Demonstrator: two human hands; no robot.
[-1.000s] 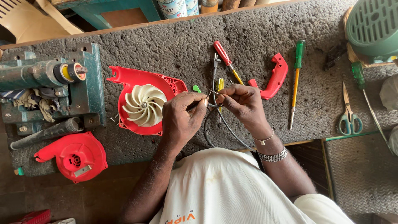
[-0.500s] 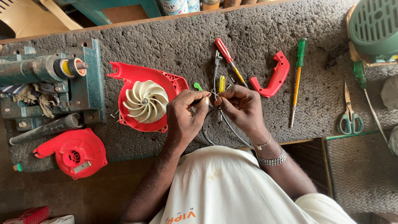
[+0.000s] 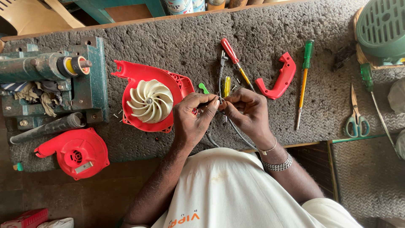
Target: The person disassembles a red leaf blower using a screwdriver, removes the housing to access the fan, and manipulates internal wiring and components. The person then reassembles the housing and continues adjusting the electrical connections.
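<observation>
Both hands meet just right of the red fan housing (image 3: 145,99) on the carpeted surface (image 3: 177,46). Left hand (image 3: 192,120) and right hand (image 3: 247,110) each pinch the thin grey cable (image 3: 236,131), grip closed on its bared end. Cable looks light, limp and springy, with fine strands likely fragile; best held by the insulation, close to the tip. The rest trails toward the body.

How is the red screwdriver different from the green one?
The red-handled screwdriver lies slanted, close to the right hand; the green-handled screwdriver lies nearly straight up and down, farther right. The green one looks longer, with a yellow shaft. Both rest untouched on the grey mat.
</observation>
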